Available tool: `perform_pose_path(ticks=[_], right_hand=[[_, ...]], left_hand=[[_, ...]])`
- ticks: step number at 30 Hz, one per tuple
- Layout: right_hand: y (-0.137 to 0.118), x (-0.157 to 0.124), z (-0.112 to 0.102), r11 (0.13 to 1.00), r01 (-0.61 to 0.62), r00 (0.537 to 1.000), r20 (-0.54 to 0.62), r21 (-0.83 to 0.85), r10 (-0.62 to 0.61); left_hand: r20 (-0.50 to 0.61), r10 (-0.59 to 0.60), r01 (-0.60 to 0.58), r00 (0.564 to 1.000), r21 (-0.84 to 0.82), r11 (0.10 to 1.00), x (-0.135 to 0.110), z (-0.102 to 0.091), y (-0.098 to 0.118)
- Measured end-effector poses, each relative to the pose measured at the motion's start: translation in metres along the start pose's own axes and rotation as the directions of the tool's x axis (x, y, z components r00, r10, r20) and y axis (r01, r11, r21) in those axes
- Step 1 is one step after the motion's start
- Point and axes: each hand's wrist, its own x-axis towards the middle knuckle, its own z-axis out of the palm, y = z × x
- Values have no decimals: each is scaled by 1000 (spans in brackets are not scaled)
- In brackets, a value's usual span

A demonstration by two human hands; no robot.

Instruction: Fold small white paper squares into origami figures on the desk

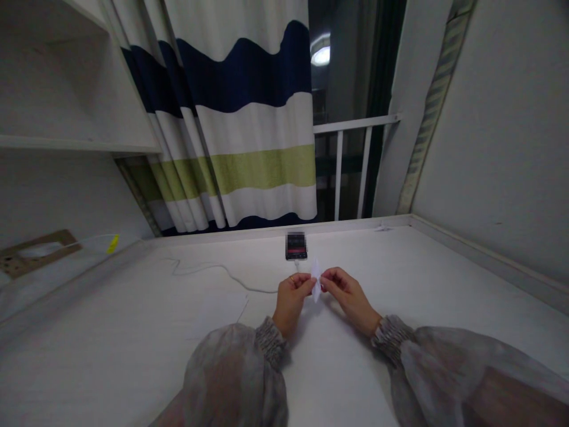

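Between my two hands, above the white desk, is a small folded piece of white paper (316, 290), narrow and pointed at its top and bottom. My left hand (293, 295) pinches its left side between thumb and fingers; a ring shows on one finger. From the other side my right hand (349, 295) grips the paper with thumb and forefinger. Just beyond the hands a phone (296, 246) rests near the desk's back edge, its screen blurred out. How the paper is folded is too small to make out.
A white cable (226, 271) curls over the white desk (133, 356) to the left of my hands. A power strip (40, 252) is at the far left. Behind the desk hang a striped curtain (262, 130) and a white railing (355, 124); a wall (498, 178) stands at right.
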Motion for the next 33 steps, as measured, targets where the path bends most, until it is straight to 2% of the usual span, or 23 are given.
perform_pose_path(ticks=[4, 11, 16, 21, 28, 33], right_hand=[[6, 1, 5, 999, -6, 1000, -16, -51, 6], [8, 4, -3, 980, -2, 991, -131, -197, -24], [5, 3, -5, 950, 63, 991, -95, -306, -96], [4, 2, -4, 920, 70, 991, -80, -385, -109], [2, 3, -4, 928, 0, 992, -118, -371, -47], [2, 3, -4, 941, 16, 991, -119, -338, -60]], left_hand=[[-66, -2, 2, 998, -10, 1000, 0, 0, -1], [-25, -2, 5, 1000, 104, 995, 1, 1, -7], [-37, -64, 68, 997, 137, 988, 1, 2, -11], [-49, -85, 90, 995, 104, 990, 2, 4, -11], [-43, -35, 41, 998, 142, 989, 3, 4, -13], [-41, -36, 42, 999, 155, 987, 4, 3, -15]])
